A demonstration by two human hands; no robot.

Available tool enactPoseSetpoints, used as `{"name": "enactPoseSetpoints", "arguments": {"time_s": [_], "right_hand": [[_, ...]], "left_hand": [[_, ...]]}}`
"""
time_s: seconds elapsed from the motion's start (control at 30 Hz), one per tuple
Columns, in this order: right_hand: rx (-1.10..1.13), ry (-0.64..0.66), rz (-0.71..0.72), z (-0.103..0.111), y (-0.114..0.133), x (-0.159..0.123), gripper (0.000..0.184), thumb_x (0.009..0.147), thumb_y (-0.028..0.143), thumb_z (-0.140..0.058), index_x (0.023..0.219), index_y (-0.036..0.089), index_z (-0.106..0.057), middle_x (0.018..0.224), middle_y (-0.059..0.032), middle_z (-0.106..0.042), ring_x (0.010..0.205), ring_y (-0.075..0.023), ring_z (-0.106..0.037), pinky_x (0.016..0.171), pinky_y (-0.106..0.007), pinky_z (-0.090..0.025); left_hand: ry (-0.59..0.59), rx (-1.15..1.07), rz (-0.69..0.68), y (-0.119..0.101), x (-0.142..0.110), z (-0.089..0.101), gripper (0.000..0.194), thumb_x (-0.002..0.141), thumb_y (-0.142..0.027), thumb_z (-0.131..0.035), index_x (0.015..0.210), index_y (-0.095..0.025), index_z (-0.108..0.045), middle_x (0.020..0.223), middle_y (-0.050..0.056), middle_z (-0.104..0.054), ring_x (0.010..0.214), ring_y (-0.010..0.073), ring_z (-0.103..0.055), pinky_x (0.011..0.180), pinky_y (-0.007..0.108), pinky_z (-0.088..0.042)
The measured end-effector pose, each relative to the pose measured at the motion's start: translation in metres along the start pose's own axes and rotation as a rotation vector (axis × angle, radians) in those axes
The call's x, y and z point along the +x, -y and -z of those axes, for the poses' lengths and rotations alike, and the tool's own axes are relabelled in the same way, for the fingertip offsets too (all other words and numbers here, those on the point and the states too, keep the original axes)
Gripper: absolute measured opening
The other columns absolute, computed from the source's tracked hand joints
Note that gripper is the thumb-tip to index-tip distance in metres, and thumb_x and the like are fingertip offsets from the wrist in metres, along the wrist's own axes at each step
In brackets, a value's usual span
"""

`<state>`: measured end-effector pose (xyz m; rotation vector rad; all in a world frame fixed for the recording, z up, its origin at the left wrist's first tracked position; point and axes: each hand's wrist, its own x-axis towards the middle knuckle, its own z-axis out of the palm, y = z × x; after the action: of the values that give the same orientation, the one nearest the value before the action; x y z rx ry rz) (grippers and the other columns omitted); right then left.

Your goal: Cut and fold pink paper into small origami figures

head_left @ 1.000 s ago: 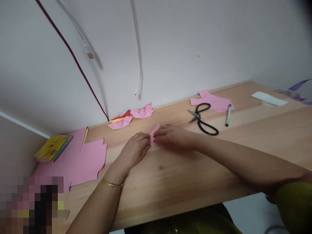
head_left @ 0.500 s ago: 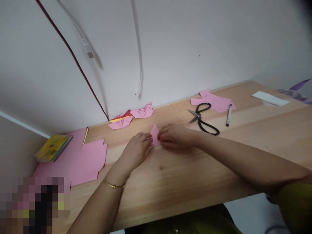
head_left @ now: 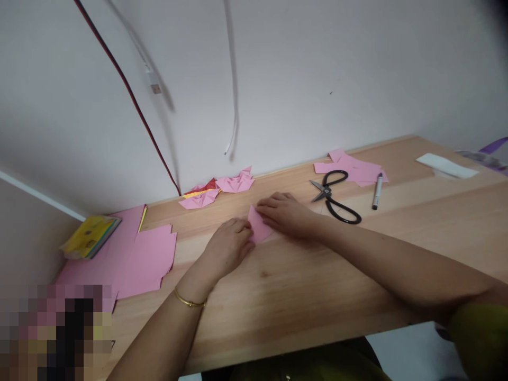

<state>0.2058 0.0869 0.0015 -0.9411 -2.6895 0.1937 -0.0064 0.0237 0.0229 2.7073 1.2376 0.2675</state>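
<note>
Here, a small piece of pink paper (head_left: 260,228) lies on the wooden table (head_left: 301,296) between the two hands, near the middle of the scene, with a pointed corner toward the far side. The left hand (head_left: 230,244) is at its left edge, fingers curled and touching the paper; whether they pinch it or only press on it, I cannot tell. The right hand (head_left: 288,216) lies over its right edge, fingers held together and bent a little, and here too I cannot tell whether the paper is gripped. A gold bracelet (head_left: 190,303) circles the left wrist.

Just beyond the right forearm are black-handled scissors (head_left: 326,191), their blades spread and pointing left. They lie near some flat pink pieces (head_left: 359,170), and a marker (head_left: 377,191) touches the right side of these. Farther right lies a white strip (head_left: 446,165). On the far side, left of centre, two folded pink shapes (head_left: 236,183) sit by the wall (head_left: 297,79), with a red and yellow piece (head_left: 206,186) at the left one. At the left, large pink sheets (head_left: 143,259) carry a yellow packet (head_left: 89,238).
</note>
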Motion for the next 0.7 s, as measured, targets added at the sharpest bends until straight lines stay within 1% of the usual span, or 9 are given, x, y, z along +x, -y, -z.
{"name": "enactPoseSetpoints", "arguments": {"time_s": [0.07, 0.1, 0.17, 0.23, 0.3, 0.43, 0.5, 0.63, 0.7], "right_hand": [[0.010, -0.039, -0.049, 0.003, -0.001, 0.000, 0.033, 0.094, 0.029, -0.038, 0.117, 0.019, -0.059, 0.122, -0.0110, -0.058, 0.107, -0.0254, -0.047, 0.092, -0.042, -0.032], [0.027, -0.051, -0.041, 0.004, 0.000, 0.000, 0.033, 0.095, 0.028, -0.037, 0.117, 0.018, -0.059, 0.121, -0.0111, -0.059, 0.106, -0.0243, -0.048, 0.091, -0.041, -0.033], [0.063, -0.038, 0.045, 0.006, 0.005, -0.001, 0.031, 0.094, 0.026, -0.039, 0.115, 0.019, -0.060, 0.119, -0.0103, -0.060, 0.104, -0.0223, -0.049, 0.089, -0.037, -0.034], [0.079, 0.016, 0.166, 0.007, 0.008, -0.002, 0.029, 0.093, 0.025, -0.041, 0.111, 0.020, -0.063, 0.116, -0.0085, -0.061, 0.102, -0.0215, -0.050, 0.088, -0.036, -0.035], [0.068, 0.051, 0.208, 0.007, 0.008, -0.002, 0.027, 0.093, 0.028, -0.043, 0.106, 0.021, -0.065, 0.113, -0.0073, -0.063, 0.102, -0.0217, -0.050, 0.087, -0.036, -0.034], [0.041, 0.045, 0.058, 0.008, -0.004, -0.001, 0.026, 0.090, 0.036, -0.048, 0.106, 0.024, -0.065, 0.112, -0.0085, -0.062, 0.100, -0.0229, -0.053, 0.085, -0.037, -0.034], [0.028, 0.055, -0.030, 0.012, -0.010, -0.001, 0.026, 0.091, 0.036, -0.047, 0.103, 0.023, -0.066, 0.110, -0.0090, -0.063, 0.099, -0.0225, -0.055, 0.083, -0.035, -0.035], [-0.063, 0.069, -0.213, 0.027, -0.018, -0.001, 0.027, 0.089, 0.029, -0.046, 0.108, 0.020, -0.062, 0.109, -0.0105, -0.062, 0.100, -0.0237, -0.057, 0.081, -0.033, -0.039], [-0.134, 0.075, -0.348, 0.038, -0.022, -0.003, 0.030, 0.087, 0.030, -0.048, 0.111, 0.017, -0.059, 0.109, -0.0128, -0.061, 0.100, -0.0259, -0.057, 0.079, -0.034, -0.041]], "left_hand": [[-0.016, -0.004, 0.008, 0.002, -0.001, -0.001, 0.017, 0.086, -0.024, -0.052, 0.099, -0.018, -0.061, 0.107, 0.008, -0.061, 0.098, 0.0228, -0.053, 0.085, 0.039, -0.044], [-0.025, -0.004, 0.014, 0.003, -0.001, -0.002, 0.018, 0.086, -0.024, -0.052, 0.100, -0.018, -0.061, 0.108, 0.008, -0.060, 0.099, 0.0227, -0.052, 0.086, 0.039, -0.044], [-0.029, 0.002, 0.025, 0.006, -0.002, -0.003, 0.020, 0.086, -0.024, -0.053, 0.103, -0.018, -0.060, 0.109, 0.008, -0.060, 0.100, 0.0227, -0.052, 0.087, 0.040, -0.043], [-0.019, 0.014, 0.038, 0.008, -0.002, -0.003, 0.021, 0.086, -0.024, -0.052, 0.104, -0.018, -0.060, 0.110, 0.008, -0.060, 0.101, 0.0227, -0.051, 0.087, 0.040, -0.043], [-0.011, 0.023, 0.047, 0.010, -0.002, -0.002, 0.021, 0.086, -0.024, -0.051, 0.105, -0.018, -0.060, 0.111, 0.007, -0.060, 0.101, 0.0225, -0.051, 0.087, 0.040, -0.043], [-0.026, -0.006, 0.051, 0.013, -0.003, 0.000, 0.023, 0.086, -0.023, -0.052, 0.107, -0.019, -0.060, 0.112, 0.008, -0.060, 0.101, 0.0219, -0.052, 0.088, 0.039, -0.042], [-0.043, -0.036, 0.058, 0.015, -0.003, 0.000, 0.024, 0.085, -0.022, -0.052, 0.108, -0.019, -0.060, 0.112, 0.008, -0.060, 0.101, 0.0220, -0.052, 0.088, 0.039, -0.042], [-0.120, -0.099, 0.134, 0.018, -0.003, -0.008, 0.028, 0.083, -0.027, -0.056, 0.110, -0.018, -0.059, 0.110, 0.010, -0.059, 0.099, 0.0225, -0.052, 0.086, 0.038, -0.043], [-0.163, -0.120, 0.197, 0.020, -0.002, -0.013, 0.031, 0.082, -0.032, -0.058, 0.109, -0.017, -0.059, 0.105, 0.010, -0.058, 0.096, 0.0224, -0.053, 0.084, 0.038, -0.044]]}}
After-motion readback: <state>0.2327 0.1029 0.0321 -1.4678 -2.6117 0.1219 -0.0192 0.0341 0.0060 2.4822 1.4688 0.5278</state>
